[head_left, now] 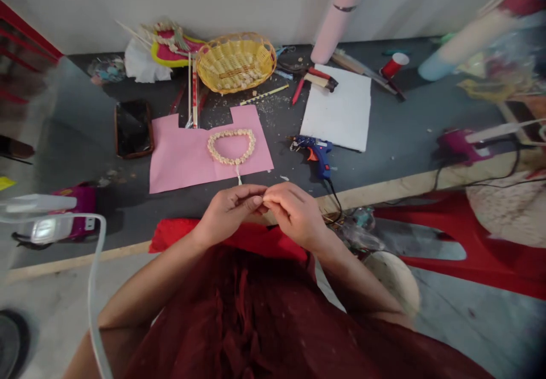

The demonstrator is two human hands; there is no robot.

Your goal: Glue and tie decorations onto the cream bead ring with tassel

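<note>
1. Markings: a pale label is seen on the blue glue gun [325, 165]; its print is too small to be read. Markings on the red-and-white strip [195, 94] are likewise unreadable.
2. Grip: the left hand [230, 213] and right hand [297, 215] are met at the fingertips in front of the body, above the near edge. In each, thumb and forefinger are drawn together; whether a small item is pinched cannot be told.
3. Position: a cream beaded loop [236, 161] is laid on the pink sheet [181, 163], toward its right part, just beyond the hands.
4. Orientation: the loop's long axis is set left to right. The white tassel [239, 177] is pointed toward the wearer, its end just beside the left hand; contact cannot be confirmed. The glue gun's nozzle is directed left, toward the sheet.
5. Edges: the grey surface [396, 123] is bordered in front by a pale strip [384, 178], crossed by the gun's black cord [336, 198]. The sheet is flanked by the phone [133, 128] on the left and, beyond, by the wicker basket [205, 66].
6. Room: bare grey is exposed between the white board [341, 103] and the purple device [460, 147] at right; a narrower strip is left between sheet and gun.
</note>
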